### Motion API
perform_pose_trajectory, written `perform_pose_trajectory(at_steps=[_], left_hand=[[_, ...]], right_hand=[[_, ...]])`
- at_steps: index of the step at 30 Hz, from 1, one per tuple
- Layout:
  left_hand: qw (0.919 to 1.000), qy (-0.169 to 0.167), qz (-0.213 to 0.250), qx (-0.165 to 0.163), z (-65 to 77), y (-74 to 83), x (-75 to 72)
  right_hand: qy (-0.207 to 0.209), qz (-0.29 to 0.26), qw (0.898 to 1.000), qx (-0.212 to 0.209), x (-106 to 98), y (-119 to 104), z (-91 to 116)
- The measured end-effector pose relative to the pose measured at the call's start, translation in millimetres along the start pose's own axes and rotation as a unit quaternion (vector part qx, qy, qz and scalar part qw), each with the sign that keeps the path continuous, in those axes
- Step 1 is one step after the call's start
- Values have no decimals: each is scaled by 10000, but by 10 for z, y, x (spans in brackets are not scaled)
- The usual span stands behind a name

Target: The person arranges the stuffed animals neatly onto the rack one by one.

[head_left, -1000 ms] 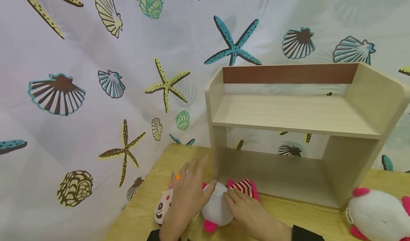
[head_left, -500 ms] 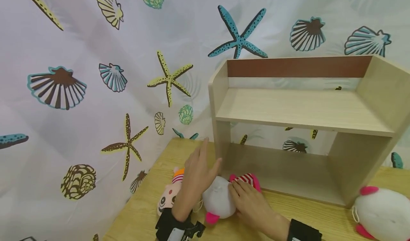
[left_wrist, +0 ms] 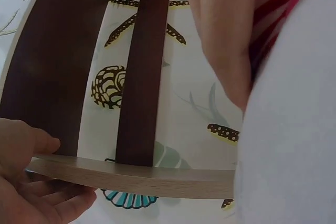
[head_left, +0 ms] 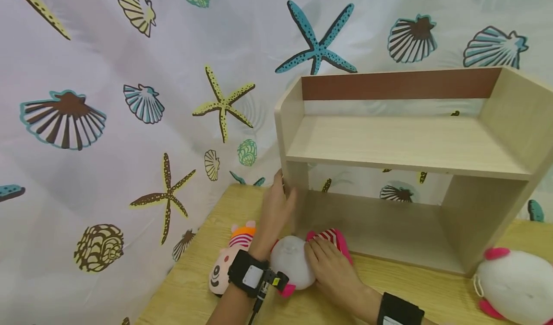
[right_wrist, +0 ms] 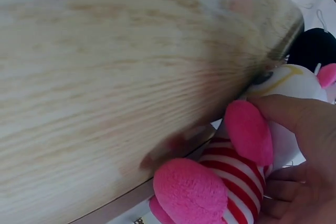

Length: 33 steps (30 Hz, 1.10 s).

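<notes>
"On the table [head_left: 173,301], what's standing?"
"A two-tier shelf [head_left: 410,140], with a doll [head_left: 290,262] lying by its front left corner."
"How is the doll looking?"
"It's showing a round white head, pink parts and red-striped clothes."
"And the hands?"
"The right hand [head_left: 330,267] is gripping the doll, fingers curling round it; the left hand [head_left: 276,210] is holding the shelf's left side between thumb and fingers."
</notes>
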<state>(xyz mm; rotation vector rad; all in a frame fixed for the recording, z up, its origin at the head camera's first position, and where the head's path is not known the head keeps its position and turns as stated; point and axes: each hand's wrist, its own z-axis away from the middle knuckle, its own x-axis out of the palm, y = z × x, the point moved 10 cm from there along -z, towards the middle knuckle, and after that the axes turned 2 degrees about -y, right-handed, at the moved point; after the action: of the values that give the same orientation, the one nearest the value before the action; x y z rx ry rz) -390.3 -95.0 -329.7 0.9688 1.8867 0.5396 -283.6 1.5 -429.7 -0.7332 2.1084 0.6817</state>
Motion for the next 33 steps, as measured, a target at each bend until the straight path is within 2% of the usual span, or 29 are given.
perform_pose_trajectory(at_steps=[10, 13, 23, 33], left_hand=[[9987, 193, -409, 253, 1, 31, 1], [9986, 160, -417, 273, -9, 39, 4], [9986, 55, -426, 303, -36, 61, 23], [9992, -50, -380, 149, -20, 2, 70]], right_hand=[[534, 325, 9980, -135, -1, -39, -12], [679, 416, 9968, -112, -13, -35, -22], [776, 497, 9957, -39, -8, -11, -44], [690, 472, 9965, -28, 49, -21, -15]])
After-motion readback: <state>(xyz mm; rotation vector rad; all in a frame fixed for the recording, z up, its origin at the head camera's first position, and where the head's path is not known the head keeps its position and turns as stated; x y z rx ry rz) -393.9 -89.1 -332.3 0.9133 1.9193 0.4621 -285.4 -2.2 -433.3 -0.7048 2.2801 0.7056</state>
